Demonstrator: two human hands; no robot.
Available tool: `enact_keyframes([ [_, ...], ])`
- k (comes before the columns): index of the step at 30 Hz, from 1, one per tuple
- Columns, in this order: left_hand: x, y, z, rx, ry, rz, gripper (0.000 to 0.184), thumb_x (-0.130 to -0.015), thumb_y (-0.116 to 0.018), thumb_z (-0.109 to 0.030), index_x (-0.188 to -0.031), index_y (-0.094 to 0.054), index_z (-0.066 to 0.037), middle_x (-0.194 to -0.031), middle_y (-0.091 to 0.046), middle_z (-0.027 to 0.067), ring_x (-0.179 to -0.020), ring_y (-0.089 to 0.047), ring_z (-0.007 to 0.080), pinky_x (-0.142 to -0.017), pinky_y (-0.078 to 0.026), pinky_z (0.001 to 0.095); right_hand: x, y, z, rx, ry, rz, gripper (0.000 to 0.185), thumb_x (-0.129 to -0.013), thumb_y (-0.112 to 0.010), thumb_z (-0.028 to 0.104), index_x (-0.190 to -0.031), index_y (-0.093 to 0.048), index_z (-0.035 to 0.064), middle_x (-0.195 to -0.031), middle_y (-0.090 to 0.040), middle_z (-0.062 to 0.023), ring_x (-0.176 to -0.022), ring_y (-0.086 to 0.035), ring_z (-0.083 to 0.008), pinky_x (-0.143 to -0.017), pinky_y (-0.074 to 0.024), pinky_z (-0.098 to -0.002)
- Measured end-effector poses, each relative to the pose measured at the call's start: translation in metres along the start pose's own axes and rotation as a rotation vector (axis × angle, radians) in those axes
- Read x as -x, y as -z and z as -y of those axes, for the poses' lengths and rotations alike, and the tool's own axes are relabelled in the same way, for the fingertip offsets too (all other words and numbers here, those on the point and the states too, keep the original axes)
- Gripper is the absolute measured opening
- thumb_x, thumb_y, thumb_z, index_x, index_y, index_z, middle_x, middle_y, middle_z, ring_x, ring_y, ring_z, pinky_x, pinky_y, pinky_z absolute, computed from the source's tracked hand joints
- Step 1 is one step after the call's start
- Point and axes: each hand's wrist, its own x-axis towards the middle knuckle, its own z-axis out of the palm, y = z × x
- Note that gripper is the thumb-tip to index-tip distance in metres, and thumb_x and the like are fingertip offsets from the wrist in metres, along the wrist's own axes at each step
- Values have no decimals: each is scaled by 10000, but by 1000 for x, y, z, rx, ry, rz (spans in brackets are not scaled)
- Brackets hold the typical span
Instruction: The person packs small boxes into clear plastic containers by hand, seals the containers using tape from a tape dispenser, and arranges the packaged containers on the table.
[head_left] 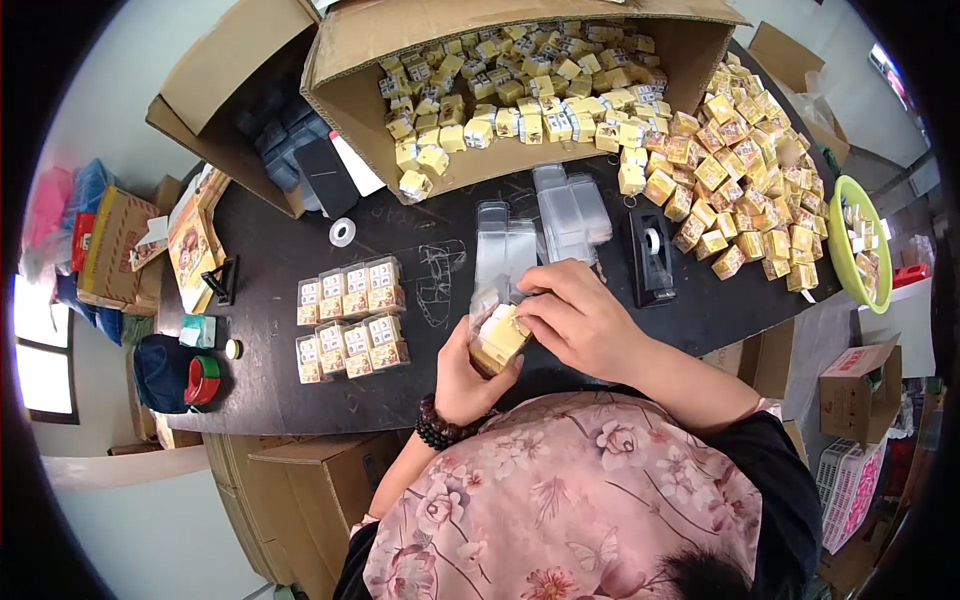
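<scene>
A small yellow printed box (pixel 500 342), with what looks like clear plastic at its upper end, sits in my left hand (pixel 462 375), whose fingers and thumb wrap round it. My right hand (pixel 572 318) is closed in a pinch at the box's upper right corner; what lies between those fingertips is too small to make out. Just beyond my hands lie flat clear plastic sleeves (pixel 506 246), with a second stack of sleeves (pixel 574 212) farther right. To the left stand two rows of small boxes in clear packaging (pixel 350 290), numbered on top.
A large carton (pixel 340 95) spills small yellow boxes (pixel 530 125) at the back. More boxes (pixel 735 180) are heaped right, beside a green basket (pixel 838 250). A black tape dispenser (pixel 652 262) stands near my right hand; a tape roll (pixel 342 222) lies left on the black table (pixel 270 260).
</scene>
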Motion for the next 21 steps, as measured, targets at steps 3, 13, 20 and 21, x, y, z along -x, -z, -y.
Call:
enact_keyframes([
  [3, 1, 0, 1, 70, 9, 5, 655, -742, -762, -47, -1310, -450, 50, -1187, -591, 117, -1086, -563, 156, -962, -440, 307, 0, 2, 2, 7, 14, 21, 191, -755, -733, 7, -902, -612, 10, -1046, -581, -91, -914, -574, -287, -792, -473, -378],
  [13, 4, -3, 8, 4, 3, 2, 629, -741, -748, -30, -1298, -464, 43, -1129, -609, 98, -1026, -582, 141, -913, -467, 294, -7, 9, -3, -55, -86, 258, 124, -801, -691, 106, -852, -636, 8, -1140, -534, -89, -1055, -525, -302, -900, -450, -413],
  [20, 5, -1, 12, 361, 97, 130, 553, -784, -774, -117, -1249, -512, 26, -1089, -633, 76, -978, -589, 126, -885, -484, 293, -12, 23, 1, 32, 112, 329, 110, -771, -629, 139, -871, -668, 112, -1249, -533, -65, -1092, -530, -262, -925, -415, -379],
  [21, 7, 0, 14, 445, 161, 177, 555, -790, -769, -105, -1262, -506, 22, -1100, -629, 71, -984, -586, 126, -887, -482, 290, -12, 24, -1, 45, 163, 350, 121, -775, -626, 144, -886, -664, 115, -1274, -526, -67, -1093, -529, -248, -919, -413, -376],
])
